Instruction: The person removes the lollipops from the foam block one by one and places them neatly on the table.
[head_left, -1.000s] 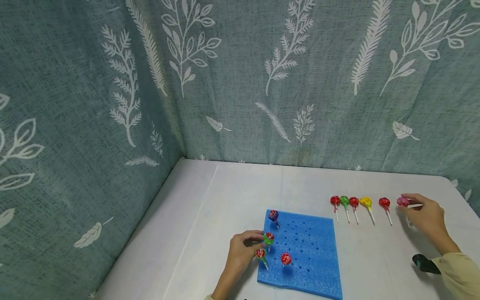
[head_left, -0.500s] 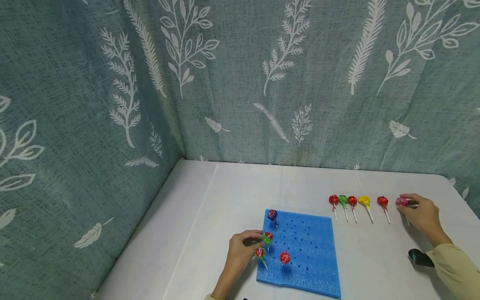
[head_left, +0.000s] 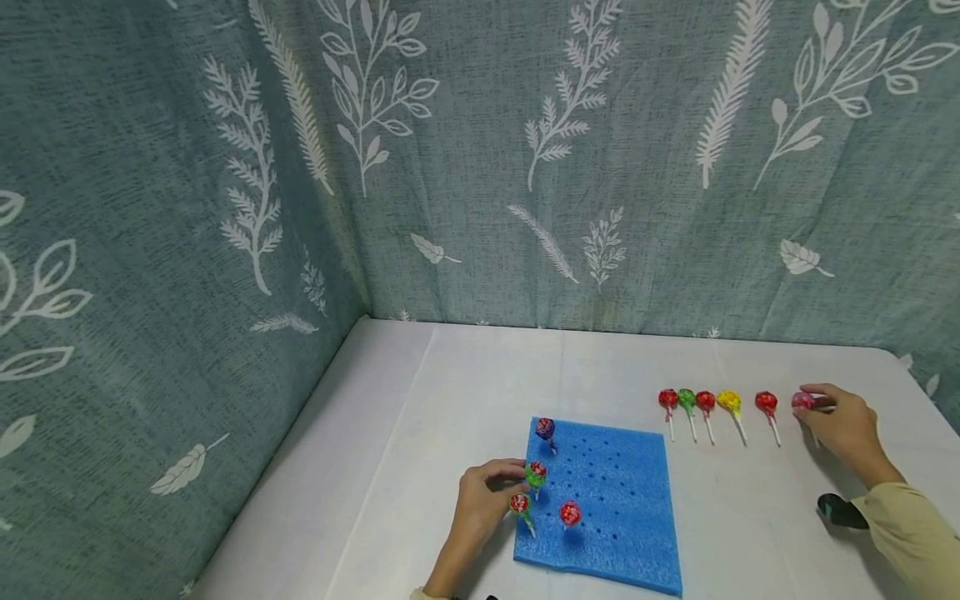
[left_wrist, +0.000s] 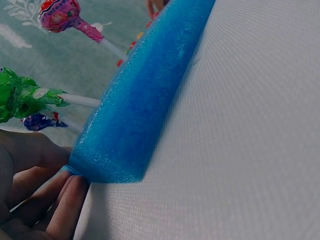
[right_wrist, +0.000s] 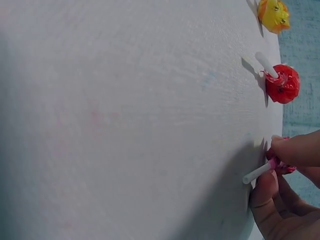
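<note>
My right hand pinches a pink-wrapped lollipop at the right end of a row on the table. In the right wrist view, thumb and fingertips close on its wrapper, and the white stick pokes out toward the camera. My left hand grips the left edge of a blue foam board dotted with small holes. Several lollipops stand in that board: a purple one at the far corner, two green-and-red ones beside my left fingers, and a red-and-pink one farther right.
Left of the right hand, red, yellow and green lollipops lie in a row with two more red ones. A dark object sits by the right sleeve. A leaf-patterned curtain borders the white table.
The view has shifted slightly. My right hand stays at the pink lollipop, and my left hand keeps its place at the foam board's edge.
</note>
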